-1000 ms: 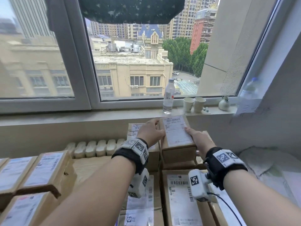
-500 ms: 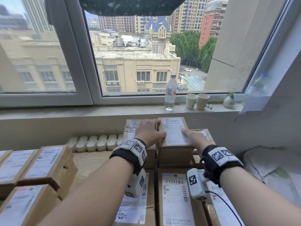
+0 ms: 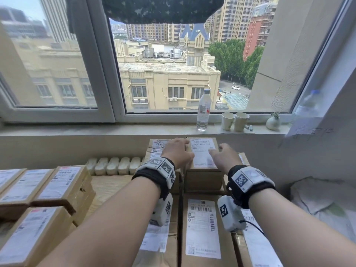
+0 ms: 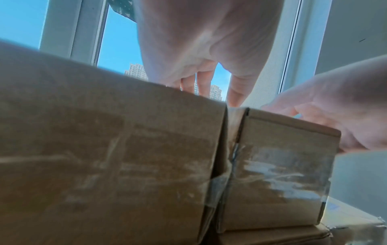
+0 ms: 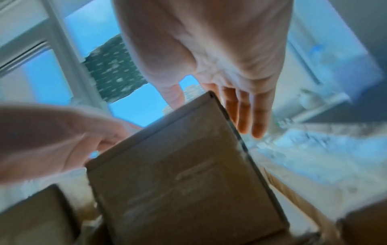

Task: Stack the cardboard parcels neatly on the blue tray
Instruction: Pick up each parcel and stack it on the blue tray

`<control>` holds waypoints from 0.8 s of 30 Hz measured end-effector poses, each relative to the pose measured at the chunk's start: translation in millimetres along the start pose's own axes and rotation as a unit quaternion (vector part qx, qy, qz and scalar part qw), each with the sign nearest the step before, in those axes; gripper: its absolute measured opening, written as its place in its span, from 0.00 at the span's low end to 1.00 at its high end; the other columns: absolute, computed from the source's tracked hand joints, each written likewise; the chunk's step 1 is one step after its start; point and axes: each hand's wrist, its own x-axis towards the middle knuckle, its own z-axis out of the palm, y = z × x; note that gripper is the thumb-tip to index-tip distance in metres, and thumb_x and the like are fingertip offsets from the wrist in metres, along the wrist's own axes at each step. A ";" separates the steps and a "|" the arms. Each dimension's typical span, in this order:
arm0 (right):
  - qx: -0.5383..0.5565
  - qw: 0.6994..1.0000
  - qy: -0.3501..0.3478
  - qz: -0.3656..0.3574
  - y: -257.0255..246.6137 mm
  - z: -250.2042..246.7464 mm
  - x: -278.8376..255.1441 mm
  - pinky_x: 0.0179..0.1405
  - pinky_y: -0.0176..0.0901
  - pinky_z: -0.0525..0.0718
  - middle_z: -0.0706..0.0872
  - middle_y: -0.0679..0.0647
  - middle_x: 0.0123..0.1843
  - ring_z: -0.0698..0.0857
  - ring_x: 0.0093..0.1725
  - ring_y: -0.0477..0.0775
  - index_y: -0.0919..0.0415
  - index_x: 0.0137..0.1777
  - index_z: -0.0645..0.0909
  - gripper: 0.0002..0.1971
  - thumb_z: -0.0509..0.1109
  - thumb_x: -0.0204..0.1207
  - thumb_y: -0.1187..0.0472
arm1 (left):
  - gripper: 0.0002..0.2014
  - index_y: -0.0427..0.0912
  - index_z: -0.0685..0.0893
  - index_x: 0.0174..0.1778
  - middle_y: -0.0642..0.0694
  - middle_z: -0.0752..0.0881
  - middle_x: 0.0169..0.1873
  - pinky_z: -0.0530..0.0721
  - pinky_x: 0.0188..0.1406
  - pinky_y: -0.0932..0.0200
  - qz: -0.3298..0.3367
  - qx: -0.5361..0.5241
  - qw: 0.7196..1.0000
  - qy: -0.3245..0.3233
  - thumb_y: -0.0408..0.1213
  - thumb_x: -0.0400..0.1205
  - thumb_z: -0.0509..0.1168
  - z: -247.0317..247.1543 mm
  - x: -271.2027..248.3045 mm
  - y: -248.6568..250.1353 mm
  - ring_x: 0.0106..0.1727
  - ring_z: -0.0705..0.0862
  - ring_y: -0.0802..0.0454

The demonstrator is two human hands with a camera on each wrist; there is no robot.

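An upper-floor room used for sorting parcels is shown. Labelled cardboard parcels (image 3: pixel 202 226) are piled below a wide window (image 3: pixel 167 60), through which city rooftops are seen. A water bottle (image 3: pixel 203 110), two paper cups (image 3: pixel 235 121) and a small vase (image 3: pixel 273 122) are kept on the windowsill (image 3: pixel 96 130).

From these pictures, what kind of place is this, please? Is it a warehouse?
Probably not a warehouse: more likely an upper-floor room in a city flat or small office used for packing. Labelled cardboard parcels are stacked under a window looking down on rooftops, and a water bottle and paper cups stand on the sill.
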 end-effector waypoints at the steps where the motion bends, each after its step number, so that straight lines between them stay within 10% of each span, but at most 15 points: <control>1: -0.039 0.999 0.016 -0.028 -2.3 -1.4 -3.9 0.67 0.51 0.74 0.78 0.60 0.73 0.77 0.72 0.62 0.61 0.78 0.69 0.25 0.61 0.85 0.50 | 0.26 0.43 0.74 0.77 0.44 0.76 0.75 0.70 0.77 0.51 -0.001 0.001 1.000 0.000 0.40 0.81 0.66 -1.0 -2.1 1.2 0.75 0.73 0.46; 11: -0.196 0.934 0.070 -0.292 -25.1 6.2 -51.4 0.69 0.50 0.75 0.81 0.56 0.69 0.76 0.69 0.57 0.58 0.72 0.78 0.19 0.62 0.82 0.56 | 0.22 0.50 0.75 0.76 0.44 0.73 0.77 0.70 0.77 0.47 -0.057 0.044 0.996 0.047 0.37 0.83 0.59 -20.1 -45.9 -12.4 0.77 0.71 0.44; 24: -0.178 0.901 -0.008 -0.396 -72.1 70.8 -119.8 0.72 0.47 0.72 0.81 0.54 0.71 0.74 0.73 0.56 0.58 0.72 0.79 0.20 0.63 0.81 0.57 | 0.22 0.47 0.79 0.72 0.44 0.79 0.72 0.71 0.75 0.45 -0.128 0.065 0.981 0.127 0.37 0.81 0.60 -55.1 -129.1 -87.9 0.74 0.73 0.43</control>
